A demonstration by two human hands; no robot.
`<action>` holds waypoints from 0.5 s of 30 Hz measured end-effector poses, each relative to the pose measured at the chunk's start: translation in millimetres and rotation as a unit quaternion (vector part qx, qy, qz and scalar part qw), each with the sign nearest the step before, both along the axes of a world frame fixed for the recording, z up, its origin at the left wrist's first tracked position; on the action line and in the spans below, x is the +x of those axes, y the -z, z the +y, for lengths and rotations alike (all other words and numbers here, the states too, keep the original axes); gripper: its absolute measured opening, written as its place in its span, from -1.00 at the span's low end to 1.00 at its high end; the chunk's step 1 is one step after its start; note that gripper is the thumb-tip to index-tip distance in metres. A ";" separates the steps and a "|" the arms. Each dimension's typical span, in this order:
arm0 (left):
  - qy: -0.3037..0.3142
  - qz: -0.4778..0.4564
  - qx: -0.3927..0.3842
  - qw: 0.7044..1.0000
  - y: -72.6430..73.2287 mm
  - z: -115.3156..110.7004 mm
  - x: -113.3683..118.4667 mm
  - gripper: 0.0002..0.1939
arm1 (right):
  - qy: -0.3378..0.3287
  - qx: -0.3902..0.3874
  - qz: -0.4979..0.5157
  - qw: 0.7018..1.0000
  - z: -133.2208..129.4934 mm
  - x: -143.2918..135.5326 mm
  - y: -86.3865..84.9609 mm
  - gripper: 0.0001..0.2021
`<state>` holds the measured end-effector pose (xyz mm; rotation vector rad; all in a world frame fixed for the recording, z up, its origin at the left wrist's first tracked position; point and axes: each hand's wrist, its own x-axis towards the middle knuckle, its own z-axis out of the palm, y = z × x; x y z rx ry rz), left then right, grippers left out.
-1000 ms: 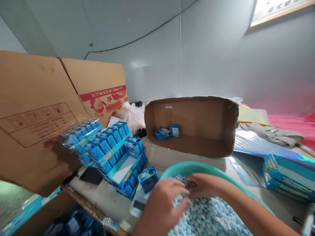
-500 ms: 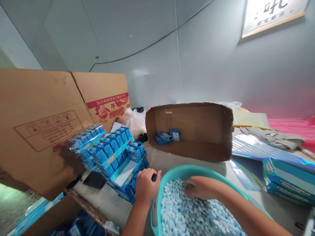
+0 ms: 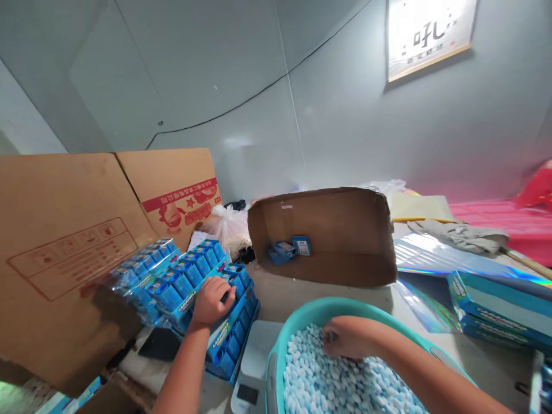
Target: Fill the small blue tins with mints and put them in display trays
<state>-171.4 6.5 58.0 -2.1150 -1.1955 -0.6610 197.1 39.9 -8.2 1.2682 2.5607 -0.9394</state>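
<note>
The left hand curls over the left display tray, best lowered clear of neighbouring boxes; the right hand curls among blue-white candies; both grips' contents hidden.

The left hand has moved from the scale to the blue tray.

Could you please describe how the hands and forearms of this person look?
The left hand and the right hand are bare, without gloves. The forearms are also uncovered: no sleeve, watch or bracelet shows. Whether rings are worn, I cannot tell.
</note>
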 end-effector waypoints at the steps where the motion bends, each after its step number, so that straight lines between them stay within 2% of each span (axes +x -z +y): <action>1: 0.005 0.006 -0.006 1.000 6.7 2.6 -0.2 -0.74 | 0.003 0.000 0.000 1.000 0.0 -0.1 -0.2 -0.73; 4: 0.016 0.003 -0.019 1.000 19.4 7.6 1.4 -0.75 | 0.011 0.003 0.001 1.000 -0.1 -0.7 -1.1 -0.75; 7: 0.014 -0.029 -0.021 0.999 24.5 12.3 1.5 -0.75 | 0.019 -0.003 0.002 1.000 -1.2 -1.0 -3.5 -0.78; 12: -0.030 -0.107 -0.005 0.994 32.3 21.3 -4.0 -0.89 | 0.024 -0.002 0.003 1.000 -3.9 -0.6 -7.2 -0.80; 15: -0.045 -0.131 -0.006 0.990 33.7 21.7 -5.6 -0.78 | 0.025 -0.001 -0.002 1.000 -3.8 -1.1 -6.6 -0.78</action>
